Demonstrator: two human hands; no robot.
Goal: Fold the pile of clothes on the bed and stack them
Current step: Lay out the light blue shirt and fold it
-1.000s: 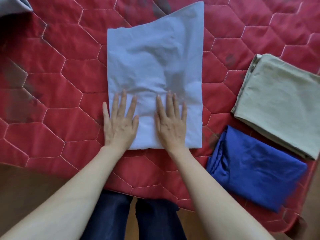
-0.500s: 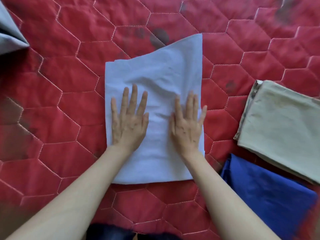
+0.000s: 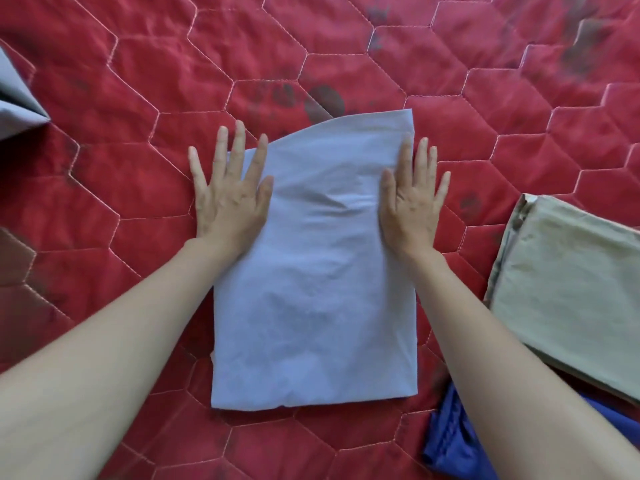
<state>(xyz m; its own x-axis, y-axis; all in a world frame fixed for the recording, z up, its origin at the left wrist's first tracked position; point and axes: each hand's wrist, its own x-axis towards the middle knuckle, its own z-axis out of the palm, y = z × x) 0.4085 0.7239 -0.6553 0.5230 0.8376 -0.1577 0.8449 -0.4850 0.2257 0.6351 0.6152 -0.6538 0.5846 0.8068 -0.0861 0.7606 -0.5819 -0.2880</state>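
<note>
Head view: your left hand [image 3: 230, 199] and right hand [image 3: 412, 206], fingers flat, press the pale blue folded cloth [image 3: 311, 289] at its far edges to smooth it on the bed [image 3: 138, 98].

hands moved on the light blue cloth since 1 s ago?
Yes. Both hands, left and right, slid from the light blue cloth's near edge toward its far end and out to its side edges.

blue cloth [image 3: 446, 441] half-hidden; grey cloth [image 3: 14, 102] cropped
</note>
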